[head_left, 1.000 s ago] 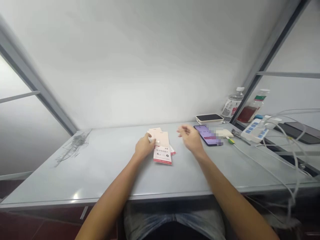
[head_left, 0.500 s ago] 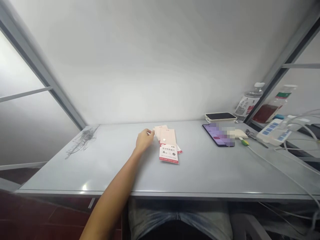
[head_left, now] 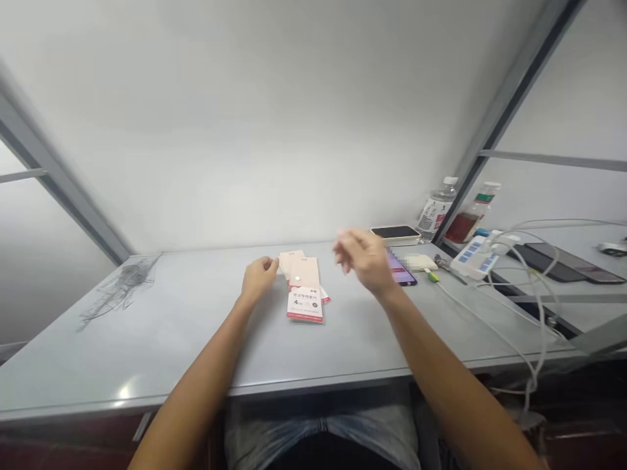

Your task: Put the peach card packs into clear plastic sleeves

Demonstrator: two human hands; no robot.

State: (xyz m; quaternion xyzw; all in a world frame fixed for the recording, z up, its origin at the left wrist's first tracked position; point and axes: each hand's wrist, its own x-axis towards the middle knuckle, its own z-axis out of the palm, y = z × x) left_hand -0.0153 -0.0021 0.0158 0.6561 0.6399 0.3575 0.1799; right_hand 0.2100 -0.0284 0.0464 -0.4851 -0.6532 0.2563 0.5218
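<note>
Two flat ruler set packets, pink above with white and red printed lower parts, overlap on the grey desk (head_left: 196, 339). The front packet (head_left: 304, 303) lies over the back packet (head_left: 290, 256), whose upper left corner sticks out. At that corner is my left hand (head_left: 257, 281), its fingers curled and closed, thumb and forefinger at the packet's edge. My right hand (head_left: 365, 258) hovers to the right of the packets, a little blurred. Its fingers are loosely bent and apart, and nothing shows in them.
Beyond my right hand lie a phone (head_left: 401, 271), a white-cased device (head_left: 396, 235) and a white charger (head_left: 420, 262) with a cable. A water bottle (head_left: 437, 209), a bottle of red liquid (head_left: 470, 219) and a power strip (head_left: 477, 256) stand farther right. Dark scribbles (head_left: 120, 284) mark the left side.
My right hand has come into view from the right, over the desk. The view has turned rightward. My left hand stays at the packets, which lie as before.
</note>
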